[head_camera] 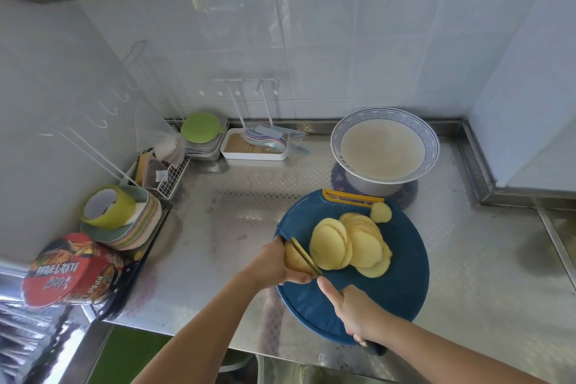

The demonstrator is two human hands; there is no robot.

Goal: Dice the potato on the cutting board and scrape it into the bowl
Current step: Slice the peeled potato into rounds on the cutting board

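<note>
Left hand (277, 262), right hand (355, 312), both curled.

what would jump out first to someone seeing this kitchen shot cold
Most eye-catching is the fan of pale yellow potato slices on the round dark blue cutting board, near the front of the steel counter. At its left edge the left hand holds the uncut potato end while the right hand grips a thin-bladed knife set against it. Behind the board stands a large white bowl with a blue patterned rim.

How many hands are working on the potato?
2. The left hand holds the uncut potato end at the left edge of the blue cutting board. The right hand grips the knife over the board's near side. None seem hidden.
</note>
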